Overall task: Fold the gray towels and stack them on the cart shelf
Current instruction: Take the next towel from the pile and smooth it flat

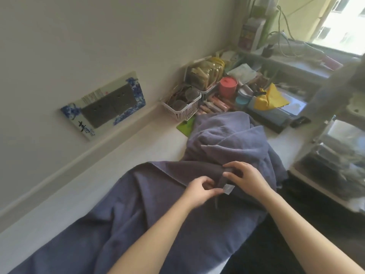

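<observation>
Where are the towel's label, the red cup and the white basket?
label [228, 188], head view, its middle.
red cup [227, 85], head view, its lid.
white basket [182, 111], head view, its front wall.

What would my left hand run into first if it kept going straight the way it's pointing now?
Most likely your right hand. The left hand points across the gray towel toward the white label it pinches, with the right hand gripping the fold just beyond. Depth is unclear.

A towel [138, 210] lies spread on the counter [158, 133], with both hands [201, 191] on its far edge. Behind that towel sits a heap of towels [233, 139]. Behind the heap's left side stands a basket [181, 109], and right of the heap stands a cart [335, 135].
</observation>
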